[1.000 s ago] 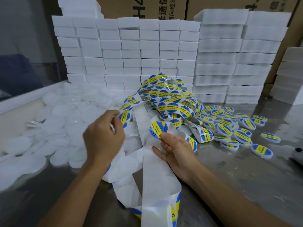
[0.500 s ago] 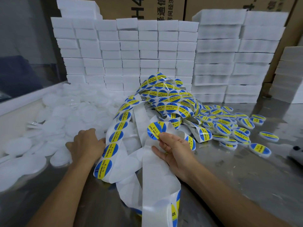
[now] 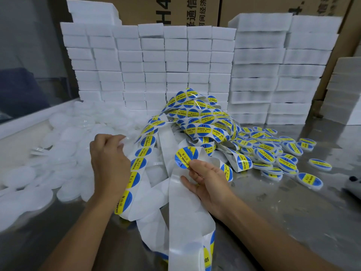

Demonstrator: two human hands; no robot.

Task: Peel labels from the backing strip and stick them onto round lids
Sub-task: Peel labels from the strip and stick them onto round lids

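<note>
My right hand (image 3: 207,178) pinches a round blue-and-yellow label (image 3: 185,157) by its lower edge, lifted off the white backing strip (image 3: 187,208) that runs down under the hand. My left hand (image 3: 108,153) grips a clear round lid (image 3: 125,138) with curled fingers, just left of a strip section that carries several labels (image 3: 136,165). A tangled heap of label strip (image 3: 201,118) lies behind both hands. Unlabelled clear lids (image 3: 64,137) are piled at the left. Several labelled lids (image 3: 273,153) lie at the right.
Stacks of white foam blocks (image 3: 175,61) wall off the back of the metal table (image 3: 283,212), with cardboard boxes (image 3: 175,8) behind them. A white ledge (image 3: 29,122) borders the left side. A dark grey object (image 3: 353,184) sits at the right edge.
My left hand dropped from the strip to the lid pile at the left, then rose holding a clear lid. My right hand kept the peeled label almost still.
</note>
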